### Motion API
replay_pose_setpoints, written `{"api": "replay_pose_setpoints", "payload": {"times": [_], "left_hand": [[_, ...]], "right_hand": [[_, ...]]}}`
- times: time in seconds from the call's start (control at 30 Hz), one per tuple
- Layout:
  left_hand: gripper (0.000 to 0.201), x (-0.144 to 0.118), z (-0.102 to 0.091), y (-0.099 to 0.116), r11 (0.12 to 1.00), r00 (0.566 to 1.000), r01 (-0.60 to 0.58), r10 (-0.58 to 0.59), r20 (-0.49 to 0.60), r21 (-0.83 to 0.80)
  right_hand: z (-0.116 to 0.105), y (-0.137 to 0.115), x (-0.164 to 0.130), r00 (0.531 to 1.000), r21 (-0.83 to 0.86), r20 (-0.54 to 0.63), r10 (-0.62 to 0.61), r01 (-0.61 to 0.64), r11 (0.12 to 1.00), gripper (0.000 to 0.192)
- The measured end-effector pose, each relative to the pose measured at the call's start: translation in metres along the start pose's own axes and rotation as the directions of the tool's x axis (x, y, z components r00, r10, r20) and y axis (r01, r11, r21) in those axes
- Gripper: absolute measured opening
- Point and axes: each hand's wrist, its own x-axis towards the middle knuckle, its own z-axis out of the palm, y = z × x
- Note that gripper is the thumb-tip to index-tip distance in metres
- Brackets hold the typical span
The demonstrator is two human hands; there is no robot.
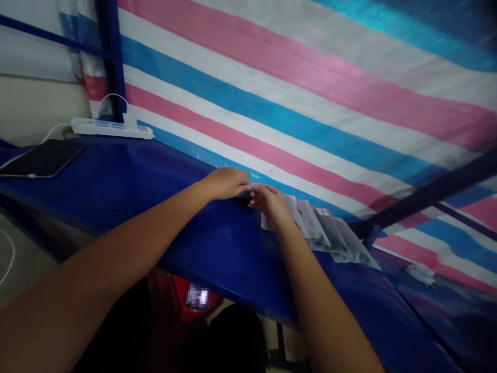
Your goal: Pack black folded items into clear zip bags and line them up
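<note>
Both hands are meeting at the far edge of the blue counter — the left hand and right hand are pinching a small dark packet between their fingertips (details too blurred). Grey packets are lying fanned just right of it; a tablet and power strip are sitting far left.

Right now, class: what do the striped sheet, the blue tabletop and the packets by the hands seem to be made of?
Striped sheet: likely woven plastic tarpaulin, with a faint sheen and creases. Blue tabletop: smooth and glossy, perhaps painted or laminated; it reflects light. Packets: apparently thin clear plastic film, glinting grey. The left hand and right hand touch a small item beside them.
</note>
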Motion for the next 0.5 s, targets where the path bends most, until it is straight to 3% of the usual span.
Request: {"api": "replay_pose_setpoints", "payload": {"times": [0.3,0.5], "left_hand": [[0.031,-0.0011,0.0019,0.0004,0.998,1.0,-0.008,0.01,-0.023,0.067],[0.03,-0.0011,0.0039,0.0035,0.995,0.999,-0.034,0.036,-0.022,0.093]], "right_hand": [[-0.0023,-0.0009,0.0018,0.984,-0.073,-0.175,-0.035,0.022,0.997,0.009],[0.0057,0.0051,0.0047,0.984,-0.062,-0.168,-0.054,0.044,0.997,0.004]]}}
